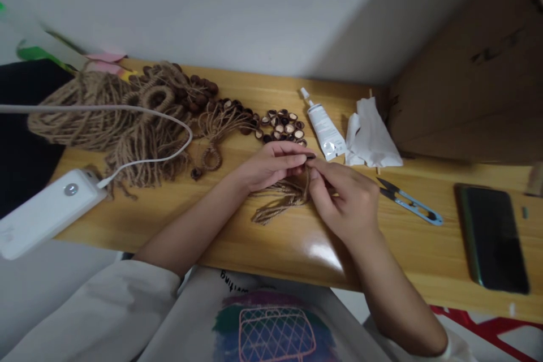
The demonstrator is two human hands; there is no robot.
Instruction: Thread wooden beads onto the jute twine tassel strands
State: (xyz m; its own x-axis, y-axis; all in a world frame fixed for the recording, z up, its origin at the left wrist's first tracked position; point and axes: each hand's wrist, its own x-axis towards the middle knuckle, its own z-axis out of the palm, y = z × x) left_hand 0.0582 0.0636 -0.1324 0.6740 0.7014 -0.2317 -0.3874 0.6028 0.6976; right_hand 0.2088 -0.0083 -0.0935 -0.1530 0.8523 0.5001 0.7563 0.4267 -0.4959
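My left hand (274,165) is closed in a pinch, its thumb and fingertips on a small dark brown shell piece (311,156). My right hand (350,198) meets it there, thumb and index finger pinching close to the same piece, with brown twine strands (278,203) hanging below and trailing onto the table. What exactly lies between the right fingertips is partly hidden. Just beyond my hands sits a cluster of dark, cut shell halves (282,125), several showing pale insides. A twine loop with loose cords (211,157) lies to the left of my left hand.
Left is a large heap of twine (89,107); a white power bank (48,212) and its cable overlap that side. A glue tube (326,130), white tissue (373,133), blue thread snips (411,203) and a phone (492,237) lie right. A cardboard box (466,85) stands behind.
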